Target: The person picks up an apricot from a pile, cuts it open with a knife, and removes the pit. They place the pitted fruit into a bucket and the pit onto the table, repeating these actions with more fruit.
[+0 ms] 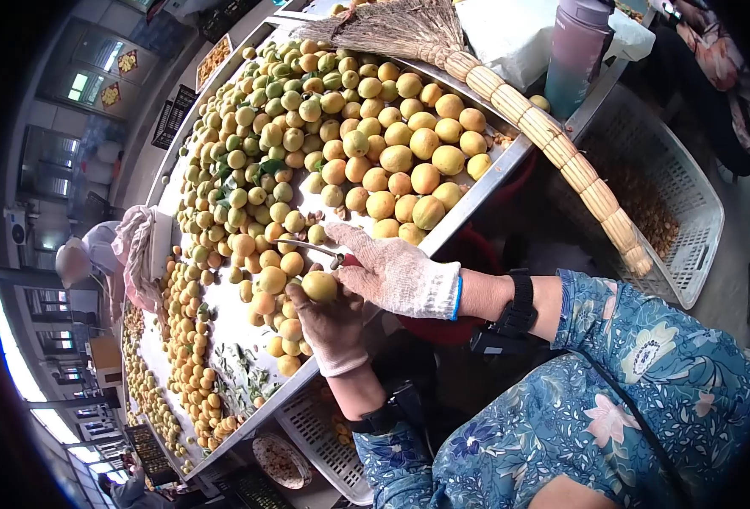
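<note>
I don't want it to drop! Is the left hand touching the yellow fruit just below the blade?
Touching. The head view shows the yellow fruit gripped in the left hand, with no gap between them.

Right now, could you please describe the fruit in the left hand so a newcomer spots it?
From the big white table, go to the left hand at its edge, the lower gloved one. It holds a yellow fruit, just below the tool in the right hand. Unlike its neighbours on the table, it is gripped by the fingers.
</note>
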`<state>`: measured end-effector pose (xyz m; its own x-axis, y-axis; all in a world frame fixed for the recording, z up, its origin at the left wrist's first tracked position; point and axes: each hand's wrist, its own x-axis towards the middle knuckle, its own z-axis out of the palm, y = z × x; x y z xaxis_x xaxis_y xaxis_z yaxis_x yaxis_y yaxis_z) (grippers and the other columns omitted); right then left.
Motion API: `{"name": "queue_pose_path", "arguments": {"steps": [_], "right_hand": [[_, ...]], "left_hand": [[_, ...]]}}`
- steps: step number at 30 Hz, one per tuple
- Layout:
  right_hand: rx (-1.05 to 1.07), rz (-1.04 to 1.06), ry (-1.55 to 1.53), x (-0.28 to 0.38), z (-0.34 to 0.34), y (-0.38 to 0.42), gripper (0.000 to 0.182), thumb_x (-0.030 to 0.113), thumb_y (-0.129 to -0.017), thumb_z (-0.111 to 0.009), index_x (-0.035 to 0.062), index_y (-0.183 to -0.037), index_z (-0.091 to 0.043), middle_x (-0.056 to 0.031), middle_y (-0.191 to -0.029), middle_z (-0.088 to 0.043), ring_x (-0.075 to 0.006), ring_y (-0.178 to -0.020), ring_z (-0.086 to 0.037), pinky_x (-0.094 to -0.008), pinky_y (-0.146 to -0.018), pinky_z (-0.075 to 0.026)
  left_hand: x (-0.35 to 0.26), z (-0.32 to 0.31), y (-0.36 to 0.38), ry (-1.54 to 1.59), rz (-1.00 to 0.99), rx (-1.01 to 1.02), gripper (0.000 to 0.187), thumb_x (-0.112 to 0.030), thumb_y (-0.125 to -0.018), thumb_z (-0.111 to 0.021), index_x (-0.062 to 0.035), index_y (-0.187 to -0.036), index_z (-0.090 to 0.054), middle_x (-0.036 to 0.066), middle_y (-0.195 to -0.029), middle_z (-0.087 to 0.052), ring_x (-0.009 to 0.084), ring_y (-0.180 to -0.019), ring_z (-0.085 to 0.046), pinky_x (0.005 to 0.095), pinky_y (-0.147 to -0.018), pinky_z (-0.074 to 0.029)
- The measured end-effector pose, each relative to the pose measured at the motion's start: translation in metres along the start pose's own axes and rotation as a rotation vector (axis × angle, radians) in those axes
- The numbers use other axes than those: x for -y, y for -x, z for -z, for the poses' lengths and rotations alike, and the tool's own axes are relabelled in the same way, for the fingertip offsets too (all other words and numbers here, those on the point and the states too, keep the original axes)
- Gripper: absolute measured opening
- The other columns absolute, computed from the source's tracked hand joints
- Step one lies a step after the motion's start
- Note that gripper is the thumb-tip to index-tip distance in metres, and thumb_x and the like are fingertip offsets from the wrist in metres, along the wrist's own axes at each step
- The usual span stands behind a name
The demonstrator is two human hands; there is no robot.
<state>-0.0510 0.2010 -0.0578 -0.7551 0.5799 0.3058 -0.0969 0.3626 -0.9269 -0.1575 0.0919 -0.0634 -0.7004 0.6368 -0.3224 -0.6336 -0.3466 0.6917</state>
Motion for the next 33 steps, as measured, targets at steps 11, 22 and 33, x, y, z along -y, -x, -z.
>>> {"name": "queue_pose_path", "arguments": {"steps": [11,22,33], "right_hand": [[0.183,-0.015,0.165,0.021,-0.028,0.017,0.03,0.023,-0.091,-0.055,0.0068,-0.116,-0.052,-0.0197,-0.092,-0.063,-0.0396,-0.083,-0.063,-0.0447,-0.068,-0.052],[0.151,-0.091,0.096,0.01,-0.032,0.014,0.042,0.022,-0.093,-0.053,0.004,-0.13,-0.045,-0.0216,-0.106,-0.059,-0.0375,-0.091,-0.063,-0.0413,-0.076,-0.052],[-0.005,0.03,0.071,0.014,-0.026,0.004,0.061,0.012,-0.086,-0.055,0.0042,-0.142,-0.031,-0.0268,-0.116,-0.056,-0.0399,-0.101,-0.06,-0.0421,-0.085,-0.05]], "left_hand": [[-0.015,0.006,0.002,-0.137,-0.26,-0.155,0.065,-0.068,-0.082,-0.055,-0.0086,-0.108,-0.052,0.005,-0.074,-0.06,0.0142,-0.064,-0.057,0.022,-0.054,-0.045],[-0.013,0.009,0.005,-0.055,-0.265,0.108,0.063,-0.054,-0.096,-0.04,-0.0029,-0.132,-0.04,0.012,-0.124,-0.054,0.0222,-0.111,-0.054,0.0373,-0.095,-0.045],[0.004,0.008,0.014,0.053,0.061,0.193,0.067,-0.057,-0.093,-0.043,-0.0067,-0.137,-0.038,0.015,-0.136,-0.045,0.0306,-0.125,-0.044,0.0463,-0.107,-0.033]]}}
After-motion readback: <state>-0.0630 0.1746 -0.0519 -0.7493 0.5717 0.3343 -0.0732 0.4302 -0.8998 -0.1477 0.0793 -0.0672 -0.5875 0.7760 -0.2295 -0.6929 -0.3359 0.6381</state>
